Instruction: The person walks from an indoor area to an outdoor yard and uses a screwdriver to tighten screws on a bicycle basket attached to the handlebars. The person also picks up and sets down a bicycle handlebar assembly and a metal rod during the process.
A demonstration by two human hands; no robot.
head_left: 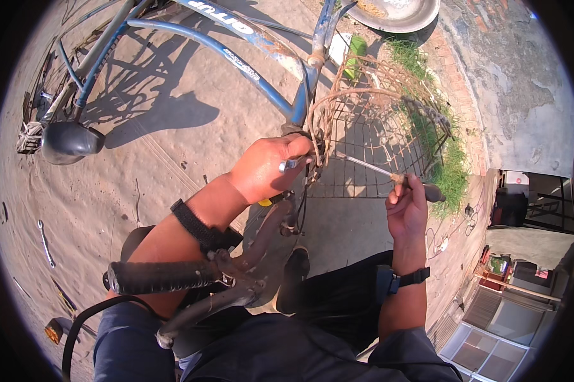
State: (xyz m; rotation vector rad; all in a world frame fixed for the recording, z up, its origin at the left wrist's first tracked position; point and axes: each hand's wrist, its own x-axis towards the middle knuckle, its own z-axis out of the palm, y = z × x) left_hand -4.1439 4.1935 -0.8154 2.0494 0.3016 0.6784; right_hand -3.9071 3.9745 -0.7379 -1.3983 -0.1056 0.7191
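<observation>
Sandy ground (153,149); left fingers (297,147) closed round a wrench (289,165), right fingers (417,190) pinching a screwdriver (398,178) toward ten o'clock; skewed pressure might slip it.

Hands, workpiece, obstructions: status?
Left hand gripping silver metal tool, beside blue metal bicycle frame. Right hand gripping dark-handled steel screwdriver. Rusty brown wire basket crowding screwdriver shaft; tip contact unclear.
</observation>
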